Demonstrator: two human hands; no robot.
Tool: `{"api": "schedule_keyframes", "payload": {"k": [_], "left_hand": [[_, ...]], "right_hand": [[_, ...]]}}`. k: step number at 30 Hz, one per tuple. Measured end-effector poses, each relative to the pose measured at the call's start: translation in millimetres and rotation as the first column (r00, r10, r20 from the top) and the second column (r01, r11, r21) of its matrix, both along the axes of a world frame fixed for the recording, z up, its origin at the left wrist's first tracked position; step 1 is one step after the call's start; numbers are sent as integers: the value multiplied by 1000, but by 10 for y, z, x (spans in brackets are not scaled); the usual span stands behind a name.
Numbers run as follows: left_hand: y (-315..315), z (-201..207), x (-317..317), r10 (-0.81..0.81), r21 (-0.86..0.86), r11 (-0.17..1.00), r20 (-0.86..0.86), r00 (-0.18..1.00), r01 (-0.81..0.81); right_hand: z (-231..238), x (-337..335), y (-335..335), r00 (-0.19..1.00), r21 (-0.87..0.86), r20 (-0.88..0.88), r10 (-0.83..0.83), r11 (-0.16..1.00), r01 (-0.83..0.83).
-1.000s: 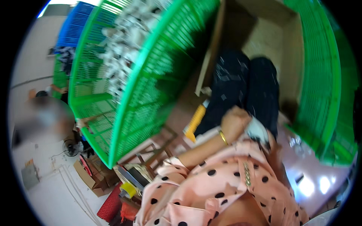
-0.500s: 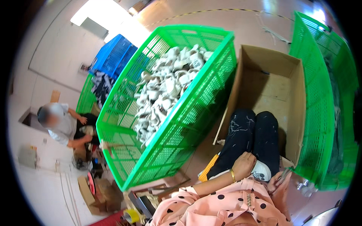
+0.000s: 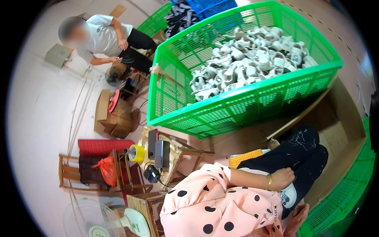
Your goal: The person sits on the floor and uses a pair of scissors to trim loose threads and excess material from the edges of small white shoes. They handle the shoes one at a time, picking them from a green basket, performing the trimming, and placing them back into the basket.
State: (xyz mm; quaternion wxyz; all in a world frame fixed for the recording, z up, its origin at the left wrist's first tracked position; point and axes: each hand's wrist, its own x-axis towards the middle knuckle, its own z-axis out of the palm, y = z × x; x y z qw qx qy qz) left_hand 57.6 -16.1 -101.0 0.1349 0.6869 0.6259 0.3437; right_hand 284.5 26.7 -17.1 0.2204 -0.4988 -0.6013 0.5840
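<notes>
On my lap lies a white shoe upper (image 3: 289, 196) with a dark printed pattern, against my dark trousers. My left hand (image 3: 283, 179), with a gold bracelet at the wrist, has its fingers curled over the upper's edge. Close beside the upper, nearer my body, is my right hand (image 3: 300, 215). It is blurred and partly behind my pink dotted clothing, so its fingers and anything in them do not show clearly. A large green crate (image 3: 244, 93) heaped with white shoe uppers (image 3: 252, 59) stands in front of me.
A cardboard box (image 3: 351, 118) surrounds my knees. To my left are a wooden stool (image 3: 173, 162) with yellow tape (image 3: 137, 153), a chair (image 3: 68, 173) with a red bag (image 3: 107, 170), and a fan (image 3: 92, 221). A seated co-worker (image 3: 112, 39) is beyond.
My view has swung left, bringing the stool, chair and fan into sight. My left hand stays by the white upper. The grey tool seen at my right hand earlier no longer shows clearly.
</notes>
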Motion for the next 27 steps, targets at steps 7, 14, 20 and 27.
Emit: {"api": "schedule_keyframes", "payload": {"k": [7, 14, 20, 27], "left_hand": [[-30, 25, 26, 31, -64, 997, -59, 998, -35], [49, -223, 88, 101, 101, 990, -33, 994, -97], [96, -384, 146, 137, 170, 978, -78, 987, -122], [118, -408, 180, 190, 173, 969, -53, 980, -178]], "right_hand": [[46, -235, 485, 885, 391, 398, 241, 828, -401], [150, -557, 689, 741, 328, 603, 297, 754, -569], [74, -660, 731, 639, 321, 689, 343, 645, -693], [-115, -620, 706, 592, 233, 675, 441, 633, -738]]}}
